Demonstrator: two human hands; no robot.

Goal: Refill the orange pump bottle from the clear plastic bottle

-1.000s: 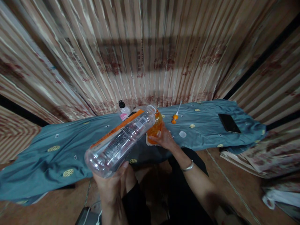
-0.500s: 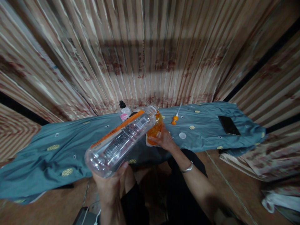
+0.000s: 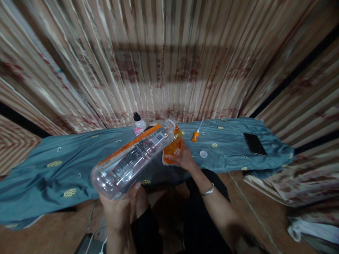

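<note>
My left hand [image 3: 119, 201] grips the base of a large clear plastic bottle [image 3: 135, 160] with an orange-edged label. The bottle is tilted, its open mouth up against the mouth of a smaller orange bottle [image 3: 173, 146]. Around that orange bottle my right hand [image 3: 182, 157] is closed, holding it upright; a silver bangle is on the wrist. Whether liquid passes between the mouths cannot be made out. An orange pump head [image 3: 195, 136] with a thin clear tube lies to the right. Near my right hand is a round white cap [image 3: 203, 154].
A teal patterned cloth [image 3: 227, 137] covers the narrow table. Behind the large bottle stands a pink-labelled bottle [image 3: 138, 125] with a black pump. A black phone [image 3: 254, 144] lies at the right. Striped curtains [image 3: 164, 70] hang at the back and sides.
Both hands hold the two bottles mouth to mouth as before. The whole scene has shifted slightly left in view; little else differs.
</note>
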